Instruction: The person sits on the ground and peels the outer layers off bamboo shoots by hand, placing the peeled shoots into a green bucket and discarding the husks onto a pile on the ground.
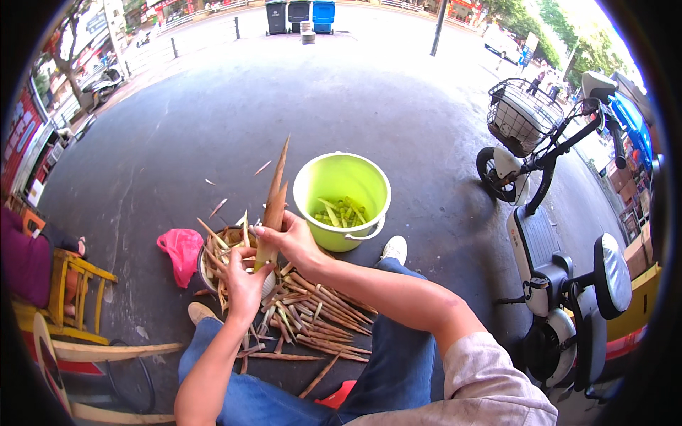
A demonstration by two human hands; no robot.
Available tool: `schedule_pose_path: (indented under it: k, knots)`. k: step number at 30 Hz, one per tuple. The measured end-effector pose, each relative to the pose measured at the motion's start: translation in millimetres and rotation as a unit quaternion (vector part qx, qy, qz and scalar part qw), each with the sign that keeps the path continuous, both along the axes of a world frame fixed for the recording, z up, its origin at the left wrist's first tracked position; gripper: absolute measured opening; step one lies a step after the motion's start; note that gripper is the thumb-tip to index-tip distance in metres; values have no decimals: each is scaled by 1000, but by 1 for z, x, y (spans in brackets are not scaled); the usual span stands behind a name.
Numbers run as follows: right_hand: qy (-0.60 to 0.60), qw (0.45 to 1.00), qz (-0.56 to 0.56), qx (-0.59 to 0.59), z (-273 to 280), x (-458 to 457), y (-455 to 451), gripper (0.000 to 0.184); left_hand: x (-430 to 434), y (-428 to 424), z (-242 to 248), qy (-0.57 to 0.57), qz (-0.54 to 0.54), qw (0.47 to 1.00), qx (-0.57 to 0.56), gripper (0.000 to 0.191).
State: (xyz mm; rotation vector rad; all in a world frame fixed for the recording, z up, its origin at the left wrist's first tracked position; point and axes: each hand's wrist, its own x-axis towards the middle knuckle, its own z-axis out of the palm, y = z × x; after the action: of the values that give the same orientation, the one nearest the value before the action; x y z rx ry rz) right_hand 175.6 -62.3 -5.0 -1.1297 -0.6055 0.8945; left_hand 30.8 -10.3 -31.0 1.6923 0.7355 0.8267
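Observation:
Both my hands are on one bamboo shoot point(273, 218), held upright with its brown sheath leaves pointing away from me. My left hand point(242, 279) grips its pale lower end, and my right hand point(293, 239) pinches the sheath a little higher up. Below them, a round container point(204, 277) is heaped with peeled husks point(234, 237). A pile of slim unpeeled bamboo shoots point(325, 314) lies on the ground between my legs. Beyond my right hand stands a lime-green bucket point(306, 183) with cut green pieces point(343, 213) at its bottom.
A pink plastic bag point(181, 253) lies left of the container. A yellow wooden chair point(80, 298) with a seated person is at the left, near a wooden stool point(117, 351). At the right stands an electric scooter point(538, 250). Wheeled bins point(301, 16) stand far ahead.

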Motion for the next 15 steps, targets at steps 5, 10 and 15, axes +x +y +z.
schedule_pose_path:
  k: [5, 10, 15]
  knots:
    - [-4, 998, 52, -23, -1, 13, -5, 24, -3, 8, 6, -89, -76, 970, -214, 32]
    - [-15, 994, 99, -32, -3, 18, -2, 18, -7, 15, 5, -15, -46, 980, -192, 20]
    - [-7, 998, -30, -55, -20, 31, 3, 21, -10, 22, 5, -69, 14, 974, -217, 21]
